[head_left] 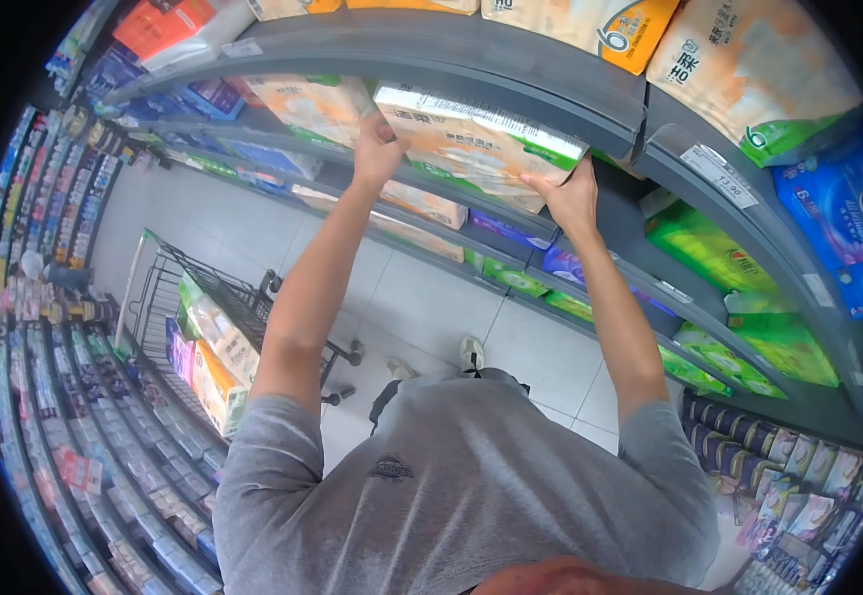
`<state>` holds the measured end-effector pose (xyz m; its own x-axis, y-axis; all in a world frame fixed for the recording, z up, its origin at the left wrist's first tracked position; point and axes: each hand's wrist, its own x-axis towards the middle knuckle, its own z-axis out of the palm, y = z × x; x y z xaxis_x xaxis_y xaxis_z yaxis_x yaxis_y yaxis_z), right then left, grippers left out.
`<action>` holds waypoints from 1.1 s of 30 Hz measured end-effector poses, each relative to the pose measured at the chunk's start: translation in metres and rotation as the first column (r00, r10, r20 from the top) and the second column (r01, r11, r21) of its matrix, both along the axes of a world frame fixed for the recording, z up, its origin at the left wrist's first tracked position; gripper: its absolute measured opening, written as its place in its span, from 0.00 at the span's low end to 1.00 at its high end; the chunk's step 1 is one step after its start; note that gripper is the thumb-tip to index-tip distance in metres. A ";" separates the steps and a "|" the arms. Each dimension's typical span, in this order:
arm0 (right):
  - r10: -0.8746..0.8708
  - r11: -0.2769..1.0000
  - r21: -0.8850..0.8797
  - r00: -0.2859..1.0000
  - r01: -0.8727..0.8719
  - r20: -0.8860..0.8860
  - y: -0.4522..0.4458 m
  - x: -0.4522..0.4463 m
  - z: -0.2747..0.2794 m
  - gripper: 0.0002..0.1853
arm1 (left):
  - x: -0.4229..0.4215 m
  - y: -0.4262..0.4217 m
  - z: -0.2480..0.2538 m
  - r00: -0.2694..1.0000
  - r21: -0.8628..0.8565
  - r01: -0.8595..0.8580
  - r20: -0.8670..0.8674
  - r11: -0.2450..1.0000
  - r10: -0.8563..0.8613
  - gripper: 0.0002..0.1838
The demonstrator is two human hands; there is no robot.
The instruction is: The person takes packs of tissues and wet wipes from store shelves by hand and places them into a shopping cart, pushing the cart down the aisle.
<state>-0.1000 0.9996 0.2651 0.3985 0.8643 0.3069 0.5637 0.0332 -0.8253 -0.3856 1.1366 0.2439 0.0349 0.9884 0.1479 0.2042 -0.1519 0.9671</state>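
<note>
A cream and orange tissue pack [466,149] with green edges sits at the front of a shelf, its top partly under the shelf above. At its left end my left hand [380,152] is closed on the edge, fingers curled and partly hidden. The right end is gripped by my right hand [570,198], thumb on the front face and the other fingers behind it. Left of the left hand, a similar tissue pack [307,104] stands on the same shelf.
A wire shopping cart [169,337] holding several tissue packs stands in the aisle on my left. Green packs [714,248] and a blue pack [843,203] fill shelves on the right. A price tag [717,174] hangs on the shelf edge. Stocked shelves [84,436] line the far left.
</note>
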 end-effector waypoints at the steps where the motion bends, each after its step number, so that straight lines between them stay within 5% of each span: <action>1: -0.005 1.000 0.007 1.000 0.005 0.004 -0.003 0.001 -0.001 0.42 | -0.001 0.008 -0.001 0.994 -0.022 0.006 -0.109 1.000 -0.008 0.28; 2: 0.000 0.999 0.033 1.000 -0.001 0.020 -0.005 0.001 -0.003 0.42 | -0.001 0.015 -0.001 0.994 -0.016 0.011 -0.106 1.000 -0.013 0.28; 4: 0.016 0.997 0.073 0.999 -0.020 0.050 -0.011 -0.002 -0.005 0.43 | -0.001 0.022 0.003 0.959 -0.173 0.280 0.004 0.944 -0.284 0.25; 7: 0.005 0.994 0.104 0.994 -0.016 0.106 -0.019 -0.007 -0.009 0.46 | -0.005 0.009 0.003 0.932 -0.123 0.355 0.130 0.927 -0.339 0.20; 9: 0.047 0.996 0.074 0.996 -0.053 0.079 -0.029 -0.010 -0.012 0.49 | -0.015 0.004 -0.011 0.925 -0.167 0.380 0.086 0.910 -0.371 0.22; 11: 0.067 0.989 0.122 0.986 -0.086 0.153 -0.036 -0.011 -0.021 0.51 | -0.018 -0.015 -0.021 0.961 0.006 0.275 -0.013 0.962 -0.275 0.25; 13: 0.162 0.978 0.108 0.977 -0.177 0.136 -0.037 -0.010 -0.037 0.50 | -0.020 -0.027 -0.019 0.971 -0.088 0.229 -0.050 0.970 -0.233 0.26; 15: 0.269 0.941 0.192 0.960 -0.279 0.074 -0.031 -0.010 -0.054 0.47 | -0.022 -0.033 -0.024 0.953 0.107 0.183 -0.265 0.977 -0.149 0.26; 17: 0.276 0.903 0.294 0.947 -0.313 0.162 -0.031 -0.012 -0.043 0.43 | -0.029 -0.044 -0.011 0.968 0.049 0.251 0.017 0.967 -0.252 0.25; 18: 0.331 0.880 0.349 0.943 -0.323 0.039 -0.031 -0.016 -0.039 0.39 | -0.032 -0.047 -0.010 0.963 0.113 0.246 0.081 0.963 -0.255 0.23; 20: 0.490 0.831 0.443 0.820 -0.336 -0.296 -0.037 -0.031 -0.023 0.32 | -0.046 -0.057 -0.012 0.944 0.118 0.223 0.223 0.968 -0.245 0.21; 22: 0.542 0.813 0.494 0.711 -0.309 -0.448 -0.044 -0.055 0.008 0.27 | -0.077 -0.080 -0.003 0.941 0.053 0.146 0.302 0.988 -0.155 0.22; 23: 0.519 0.813 0.509 0.749 -0.283 -0.411 -0.046 -0.066 0.020 0.25 | -0.090 -0.098 0.010 0.974 0.127 0.115 0.182 0.985 -0.137 0.25; 25: 0.540 0.842 0.395 0.599 -0.368 -0.592 -0.040 -0.071 0.025 0.27 | -0.118 -0.134 0.030 0.997 0.190 0.049 0.053 0.981 -0.060 0.29; 30: 0.729 0.647 0.529 0.245 -0.549 -0.639 -0.022 -0.098 -0.018 0.29 | -0.186 -0.239 0.072 0.984 0.158 -0.158 -0.059 0.975 0.169 0.42; 33: 0.728 0.517 0.553 -0.004 -0.653 -0.685 -0.015 -0.134 -0.053 0.31 | -0.214 -0.287 0.078 0.984 0.154 -0.176 0.034 0.972 0.173 0.55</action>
<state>-0.2339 0.9845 0.2122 -0.3331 0.8752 0.3507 -0.6488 0.0571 -0.7588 -0.6001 0.8493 0.3221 -0.1401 0.9436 0.2999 0.2218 -0.2653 0.9383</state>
